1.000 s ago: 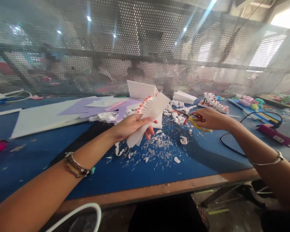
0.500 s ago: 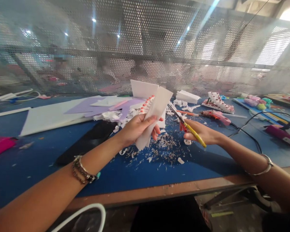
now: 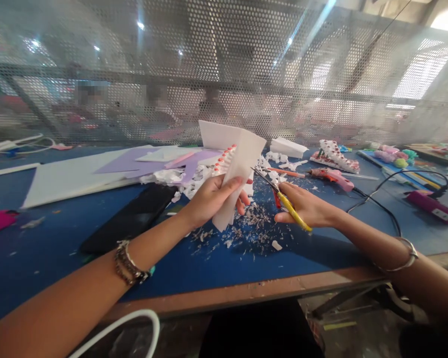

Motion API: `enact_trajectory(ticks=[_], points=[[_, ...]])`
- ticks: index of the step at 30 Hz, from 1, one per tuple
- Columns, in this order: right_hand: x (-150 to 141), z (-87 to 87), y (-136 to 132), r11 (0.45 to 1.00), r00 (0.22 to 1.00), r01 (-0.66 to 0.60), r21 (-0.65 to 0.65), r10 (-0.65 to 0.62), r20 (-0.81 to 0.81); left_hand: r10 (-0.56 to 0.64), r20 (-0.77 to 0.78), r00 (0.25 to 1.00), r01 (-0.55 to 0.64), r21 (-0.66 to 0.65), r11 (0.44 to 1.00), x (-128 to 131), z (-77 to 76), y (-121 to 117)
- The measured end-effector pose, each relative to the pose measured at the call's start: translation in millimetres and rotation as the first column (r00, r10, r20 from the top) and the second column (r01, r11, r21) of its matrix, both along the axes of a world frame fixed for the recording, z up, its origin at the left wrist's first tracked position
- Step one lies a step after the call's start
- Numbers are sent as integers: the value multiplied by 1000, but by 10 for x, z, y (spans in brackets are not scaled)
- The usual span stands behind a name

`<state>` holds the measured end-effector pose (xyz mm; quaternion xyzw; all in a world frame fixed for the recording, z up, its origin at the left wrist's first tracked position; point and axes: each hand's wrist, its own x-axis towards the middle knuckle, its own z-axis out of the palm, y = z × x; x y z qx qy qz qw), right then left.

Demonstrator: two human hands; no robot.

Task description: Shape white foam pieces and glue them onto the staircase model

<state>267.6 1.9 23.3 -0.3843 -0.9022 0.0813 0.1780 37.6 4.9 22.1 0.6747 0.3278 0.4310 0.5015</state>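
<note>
One hand, our left (image 3: 212,199), clamps white sheets (image 3: 242,154); our right (image 3: 302,204) grips the scissors (image 3: 289,208).

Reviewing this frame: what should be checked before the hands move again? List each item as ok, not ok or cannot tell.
1. Left hand gripping the white sheet: ok.
2. Scissors in the right hand: ok.
3. Right thumb through a handle loop: cannot tell.
4. Scissor tips touching the sheet: cannot tell; they are by its right edge.
5. Blue table below the hands free of scraps: not ok, bits are scattered there.
6. Pink glue gun apart from both hands: ok.
</note>
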Motion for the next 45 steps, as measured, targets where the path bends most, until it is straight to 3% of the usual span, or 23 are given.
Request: enact_trajectory(ticks=[4, 15, 31, 45], points=[[-13, -2, -5, 997, 998, -57, -45, 56, -27, -51, -68, 996, 49, -41, 998, 52, -5, -46], [-12, -60, 29, 997, 996, -48, 60, 52, -75, -84, -70, 994, 78, -83, 993, 65, -15, -60], [-11, -34, 25, 992, 978, -117, 55, 125, -167, -112, -146, 983, 85, -176, 981, 41, 24, -78], [-17, -43, -23, 998, 983, -39, 58, 49, -178, -136, -129, 982, 111, -184, 977, -20, -1, -32]])
